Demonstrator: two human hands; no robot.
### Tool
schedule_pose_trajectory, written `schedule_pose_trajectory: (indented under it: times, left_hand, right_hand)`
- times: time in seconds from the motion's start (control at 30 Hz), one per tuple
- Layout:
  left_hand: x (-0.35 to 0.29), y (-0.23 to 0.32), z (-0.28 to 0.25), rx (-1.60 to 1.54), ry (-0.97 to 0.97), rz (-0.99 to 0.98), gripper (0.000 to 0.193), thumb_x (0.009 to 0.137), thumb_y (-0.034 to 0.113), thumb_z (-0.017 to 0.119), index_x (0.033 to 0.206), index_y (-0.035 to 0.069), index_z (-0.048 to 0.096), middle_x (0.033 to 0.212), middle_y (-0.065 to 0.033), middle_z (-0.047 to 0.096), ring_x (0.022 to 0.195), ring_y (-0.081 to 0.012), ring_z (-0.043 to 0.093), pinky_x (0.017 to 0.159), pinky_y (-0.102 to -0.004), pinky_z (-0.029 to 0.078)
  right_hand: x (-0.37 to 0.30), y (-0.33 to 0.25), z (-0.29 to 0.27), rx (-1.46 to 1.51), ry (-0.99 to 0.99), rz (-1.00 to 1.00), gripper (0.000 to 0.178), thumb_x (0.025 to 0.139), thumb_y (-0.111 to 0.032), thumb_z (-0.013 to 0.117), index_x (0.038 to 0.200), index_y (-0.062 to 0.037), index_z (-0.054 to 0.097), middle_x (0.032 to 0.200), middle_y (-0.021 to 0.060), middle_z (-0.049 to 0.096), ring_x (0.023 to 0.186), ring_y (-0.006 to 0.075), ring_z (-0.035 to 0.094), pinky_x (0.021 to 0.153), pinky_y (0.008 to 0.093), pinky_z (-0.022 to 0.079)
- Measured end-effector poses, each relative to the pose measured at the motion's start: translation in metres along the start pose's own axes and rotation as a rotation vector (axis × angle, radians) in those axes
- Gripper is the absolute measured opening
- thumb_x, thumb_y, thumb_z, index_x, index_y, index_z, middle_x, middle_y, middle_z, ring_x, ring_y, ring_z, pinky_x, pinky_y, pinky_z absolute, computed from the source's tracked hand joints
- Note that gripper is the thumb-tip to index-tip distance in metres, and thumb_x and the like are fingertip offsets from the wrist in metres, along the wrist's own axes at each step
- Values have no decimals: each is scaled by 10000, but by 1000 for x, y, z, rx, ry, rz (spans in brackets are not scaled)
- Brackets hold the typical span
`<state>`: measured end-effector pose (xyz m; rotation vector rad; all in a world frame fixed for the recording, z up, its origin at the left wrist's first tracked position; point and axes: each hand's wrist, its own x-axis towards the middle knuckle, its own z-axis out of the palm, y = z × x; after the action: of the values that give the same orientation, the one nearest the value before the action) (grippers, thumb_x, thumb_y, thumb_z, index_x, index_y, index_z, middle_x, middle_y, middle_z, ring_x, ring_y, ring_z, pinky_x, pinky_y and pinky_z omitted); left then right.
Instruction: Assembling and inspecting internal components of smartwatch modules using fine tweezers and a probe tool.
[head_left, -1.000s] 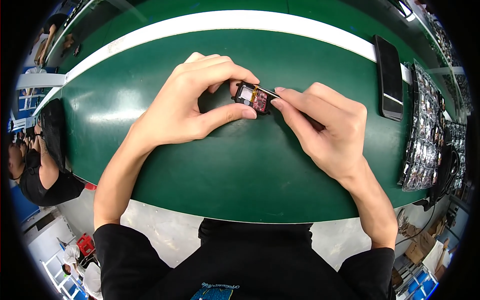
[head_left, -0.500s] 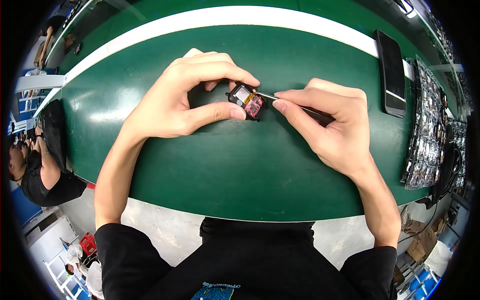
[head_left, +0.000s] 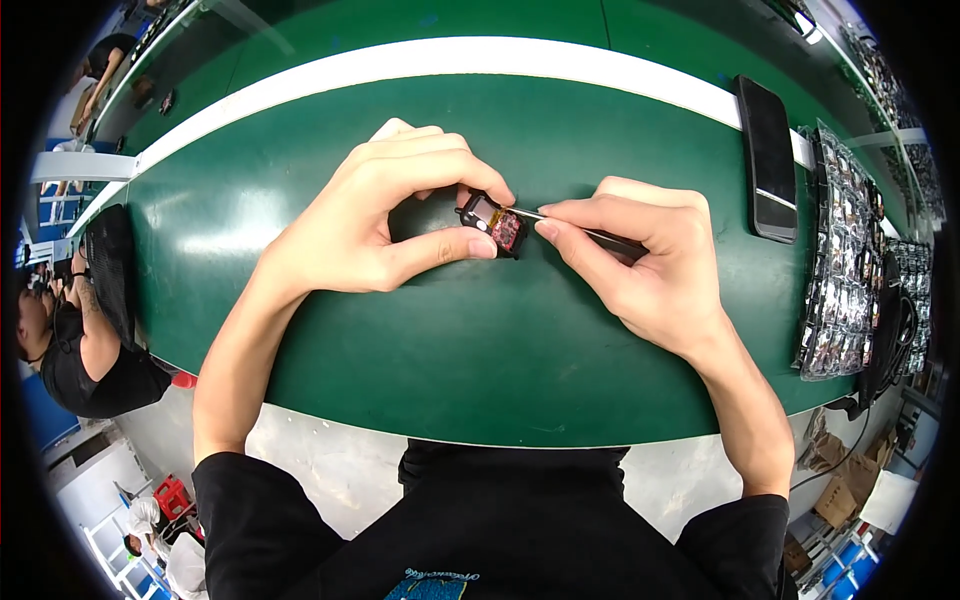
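Between the thumb and fingers of my left hand (head_left: pixel 375 225) is a small black smartwatch case (head_left: pixel 508 233), held by its edges over the table's middle. Its inside faces up: a reddish circuit board fills one part, and a silvery-grey block with a gold-yellow strip lies beside it. My right hand (head_left: pixel 655 255) pinches a pair of slim dark metal tweezers (head_left: pixel 612 240). Their thin tip reaches the upper right edge of the case near the yellow strip; contact is too small to make out.
Green table (head_left: pixel 480 370) with a white strip (head_left: pixel 480 55) along its far side. At the right lie a black phone (head_left: pixel 768 160), clear plastic trays of small parts (head_left: pixel 840 260) and black cables (head_left: pixel 898 325). A person in black (head_left: pixel 100 350) sits at the left.
The view has shifted slightly, so the table and hands sit lower in it. The watch case is tilted a little differently; both hands keep their grips, with the tweezers still at its edge.
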<state>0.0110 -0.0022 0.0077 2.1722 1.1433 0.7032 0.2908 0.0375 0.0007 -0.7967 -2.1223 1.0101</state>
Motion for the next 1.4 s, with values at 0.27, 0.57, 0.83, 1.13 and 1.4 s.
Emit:
schedule_pose_trajectory:
  times: [0.27, 0.57, 0.83, 1.13, 1.4]
  left_hand:
    - [0, 1, 1, -16, 12, 7, 376, 827, 181, 932, 1174, 87, 820, 1056, -28, 796, 916, -200, 645, 816, -338, 412]
    - [1, 2, 2, -11, 14, 0, 372, 823, 184, 931, 1166, 87, 825, 1053, -29, 791, 912, -206, 643, 834, -339, 411]
    - [1, 2, 1, -10, 17, 11, 365, 831, 180, 921, 1171, 89, 826, 1035, -37, 784, 917, -214, 647, 851, -354, 408]
    - [0, 2, 2, -8, 19, 5, 366, 832, 188, 921, 1173, 97, 826, 1041, -30, 779, 913, -209, 637, 841, -348, 405]
    - [2, 4, 0, -18, 4, -8, 381, 825, 189, 921, 1181, 91, 825, 1030, -38, 779, 924, -221, 655, 870, -361, 400]
  right_hand:
    - [-2, -2, -1, 0, 4, 20, 71, 939, -5, 825, 1003, 13, 852, 692, 84, 668, 549, 134, 580, 511, 316, 423]
    - [-3, 2, 0, 10, 7, 11, 110, 914, -9, 872, 1022, 10, 871, 669, 52, 643, 564, 95, 532, 519, 308, 360]
    - [-4, 2, 2, 11, 38, -12, 112, 913, 5, 870, 1025, 12, 869, 669, 56, 640, 561, 105, 533, 512, 313, 366]
    - [-5, 0, 2, -14, 43, -32, 92, 920, -5, 867, 1012, -6, 870, 672, 51, 654, 557, 112, 545, 513, 312, 377]
    - [-3, -1, -4, 21, -18, -3, 68, 947, 0, 818, 1006, -2, 852, 736, 110, 707, 570, 193, 632, 533, 339, 453]
